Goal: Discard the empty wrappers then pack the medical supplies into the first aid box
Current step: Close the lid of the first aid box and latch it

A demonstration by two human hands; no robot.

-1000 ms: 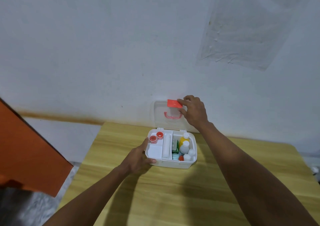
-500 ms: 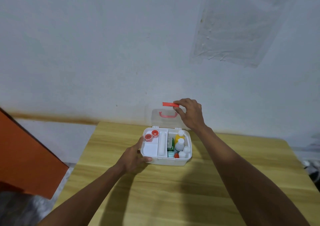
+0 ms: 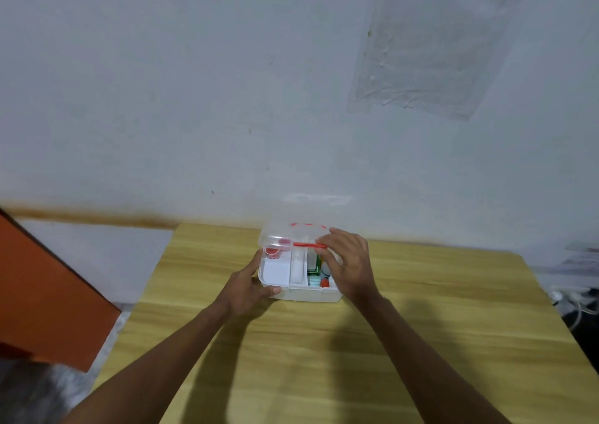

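One head-worn wide-angle view, facing forward and down toward the wall.

The camera sits above and behind the first aid box (image 3: 299, 274), looking over both forearms, which enter from the lower edge. The box lies near mid-frame, at arm's reach, small in the picture. Beyond the box the pale wall (image 3: 227, 83) fills the upper half; the wooden worktop (image 3: 421, 342) spreads from the box down to the lower edge. There is no second view.
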